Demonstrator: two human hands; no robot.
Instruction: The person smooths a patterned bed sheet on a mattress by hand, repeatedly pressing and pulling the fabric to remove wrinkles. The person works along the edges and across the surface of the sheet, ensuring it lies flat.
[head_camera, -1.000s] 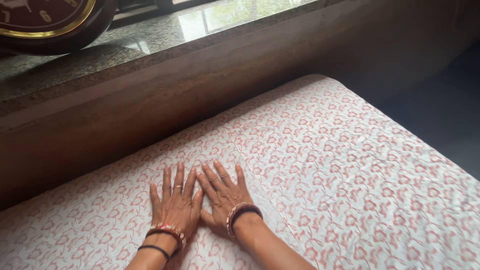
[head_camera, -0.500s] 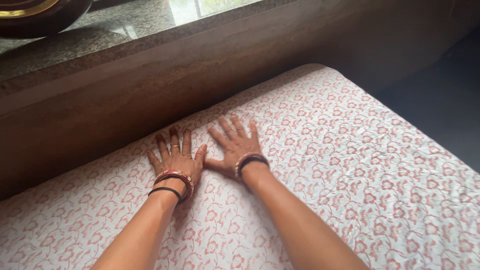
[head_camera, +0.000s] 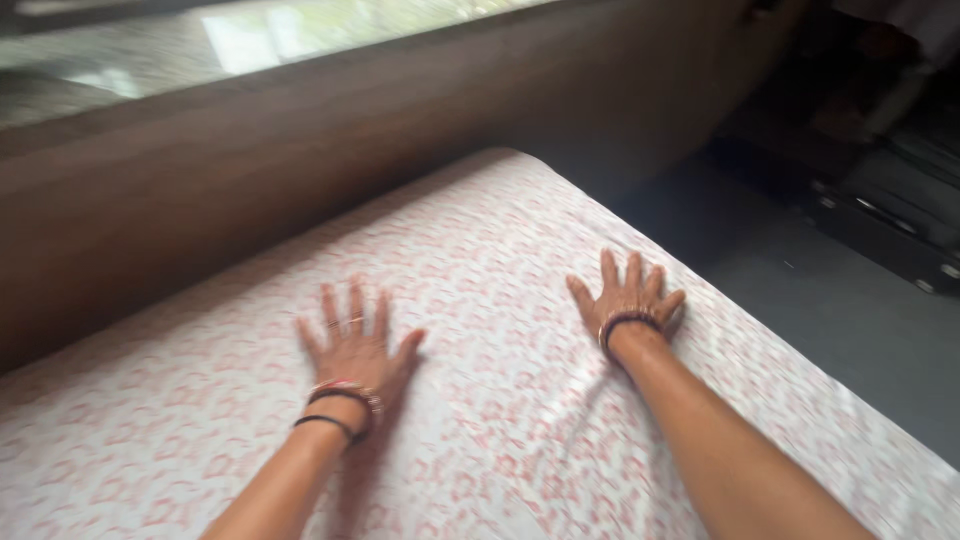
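From the head camera, looking down, both hands lie flat and palm-down on a white bedsheet (head_camera: 520, 420) printed with small red flowers, which covers a mattress. The left hand (head_camera: 355, 345) rests with fingers spread and straight, gripping nothing, a ring on one finger and red and dark bangles (head_camera: 345, 400) at the wrist. The right hand (head_camera: 628, 298) is likewise open and pressed flat, well apart from the left, near the sheet's right-hand edge where the mattress drops off to the dark floor (head_camera: 830, 310). A dark bangle sits at its wrist. Beyond the fingertips runs a brown wall (head_camera: 300, 170) under a polished stone sill (head_camera: 150, 60). At the far right stands something dark and boxy, too blurred to tell.
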